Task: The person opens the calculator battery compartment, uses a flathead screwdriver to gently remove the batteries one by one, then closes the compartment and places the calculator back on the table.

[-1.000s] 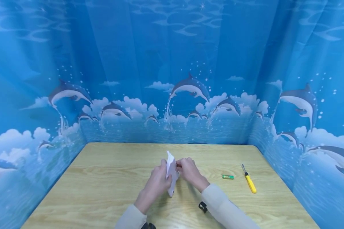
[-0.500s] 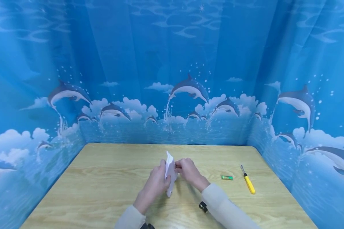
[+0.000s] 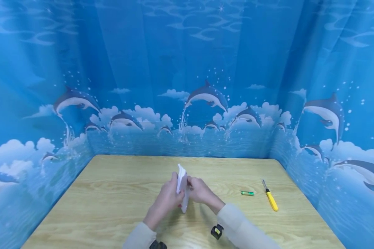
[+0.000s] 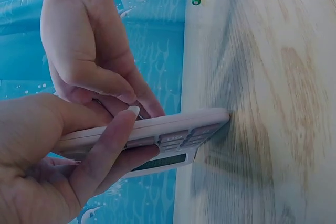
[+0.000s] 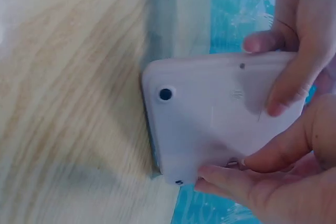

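A white calculator (image 3: 181, 190) stands tilted on edge over the middle of the table, its keys (image 4: 178, 138) and small display (image 4: 160, 162) facing left. My left hand (image 3: 167, 197) grips it, with the thumb on the back panel and fingers across the key side. On the back (image 5: 205, 108) are a round dark hole (image 5: 166, 94) and small screws. My right hand (image 3: 201, 191) holds the calculator at its back edge, thumb and forefinger beside a small metal piece (image 5: 232, 163). The other right fingers are partly hidden behind the casing. One lower corner is right at the tabletop.
A green battery (image 3: 247, 193) lies on the wooden table (image 3: 112, 200) to the right. Beyond it is a yellow-handled screwdriver (image 3: 272, 200) with its tip pointing away. Blue dolphin-print curtains (image 3: 187, 69) enclose the back and sides.
The right hand has shifted slightly left and lower, closer against the calculator's back. The calculator has shifted a little left with the left hand. Battery and screwdriver stay put.
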`<state>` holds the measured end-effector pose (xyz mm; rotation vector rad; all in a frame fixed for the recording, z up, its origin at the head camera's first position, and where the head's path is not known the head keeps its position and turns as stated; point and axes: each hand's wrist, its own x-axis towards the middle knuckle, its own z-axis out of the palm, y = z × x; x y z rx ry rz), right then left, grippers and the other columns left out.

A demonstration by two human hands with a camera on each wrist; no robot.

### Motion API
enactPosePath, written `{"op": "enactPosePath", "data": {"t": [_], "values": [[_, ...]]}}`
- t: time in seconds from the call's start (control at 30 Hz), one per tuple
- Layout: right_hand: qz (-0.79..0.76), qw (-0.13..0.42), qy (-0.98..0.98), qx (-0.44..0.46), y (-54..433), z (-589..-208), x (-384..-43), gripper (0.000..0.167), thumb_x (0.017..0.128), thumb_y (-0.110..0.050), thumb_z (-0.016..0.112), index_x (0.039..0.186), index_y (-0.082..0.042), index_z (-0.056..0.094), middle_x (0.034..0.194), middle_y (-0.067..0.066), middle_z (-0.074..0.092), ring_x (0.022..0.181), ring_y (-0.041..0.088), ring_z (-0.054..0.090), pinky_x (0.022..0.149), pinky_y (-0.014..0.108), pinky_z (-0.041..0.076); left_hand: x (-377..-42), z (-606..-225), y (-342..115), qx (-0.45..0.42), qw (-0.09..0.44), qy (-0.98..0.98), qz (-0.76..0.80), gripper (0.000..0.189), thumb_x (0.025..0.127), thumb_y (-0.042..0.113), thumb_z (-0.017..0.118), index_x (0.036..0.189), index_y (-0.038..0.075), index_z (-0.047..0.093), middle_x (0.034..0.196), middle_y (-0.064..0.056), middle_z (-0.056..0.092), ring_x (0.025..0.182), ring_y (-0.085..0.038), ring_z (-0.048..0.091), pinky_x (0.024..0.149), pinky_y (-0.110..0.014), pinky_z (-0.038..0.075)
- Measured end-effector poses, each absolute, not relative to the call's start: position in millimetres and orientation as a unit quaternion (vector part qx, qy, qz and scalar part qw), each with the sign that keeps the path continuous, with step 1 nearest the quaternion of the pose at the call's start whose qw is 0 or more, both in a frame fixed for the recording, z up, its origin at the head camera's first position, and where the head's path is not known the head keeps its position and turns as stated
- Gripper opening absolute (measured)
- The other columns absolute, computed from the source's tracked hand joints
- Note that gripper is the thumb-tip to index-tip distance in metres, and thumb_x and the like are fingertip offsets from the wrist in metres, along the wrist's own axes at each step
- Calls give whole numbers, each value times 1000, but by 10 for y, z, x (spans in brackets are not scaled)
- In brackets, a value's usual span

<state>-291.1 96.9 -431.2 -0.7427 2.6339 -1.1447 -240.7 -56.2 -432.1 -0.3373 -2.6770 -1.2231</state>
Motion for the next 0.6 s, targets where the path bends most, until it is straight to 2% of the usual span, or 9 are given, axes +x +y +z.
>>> {"op": "enactPosePath", "data": {"t": [0.07,0.17,0.3,0.4,0.5,0.6], "values": [[-386,95,883,-249,971,-4326,-2887,52,96,-4,65,143,13,50,138,32,60,129,47,60,106,55,55,-2404,-4329,-569,-112,83,-895,-424,42,86,-7,69,121,-6,44,101,-34,67,70,-32,71,44,-18,53],[-399,101,876,-251,1001,-4346,-2882,57,92,4,62,145,14,46,143,33,57,133,48,57,110,57,51,-2402,-4338,-559,-106,80,-896,-423,44,86,-6,70,122,-6,45,102,-34,67,71,-31,71,45,-17,53],[-430,107,860,-254,1058,-4343,-2901,53,91,9,54,143,16,47,142,33,57,131,48,59,110,55,52,-2397,-4346,-523,-109,94,-908,-394,43,85,-2,73,119,-4,48,93,-27,69,68,-27,70,47,-16,52],[-461,115,848,-236,1104,-4305,-2916,46,101,-3,48,143,14,49,136,31,63,120,45,65,99,51,60,-2388,-4338,-493,-127,117,-914,-367,39,84,1,75,115,-2,51,82,-19,69,62,-22,68,46,-17,50],[-501,130,832,-198,1146,-4244,-2940,47,109,-20,45,145,10,49,132,30,65,111,40,69,88,46,64,-2378,-4314,-459,-142,138,-918,-343,42,83,4,77,118,0,54,75,-10,67,57,-14,62,47,-16,47],[-527,134,822,-167,1186,-4184,-2979,52,109,-30,48,143,9,51,125,29,68,104,35,73,84,43,66,-2363,-4289,-412,-153,133,-923,-328,46,81,5,79,122,2,58,72,-3,65,55,-6,55,47,-15,46]]}}
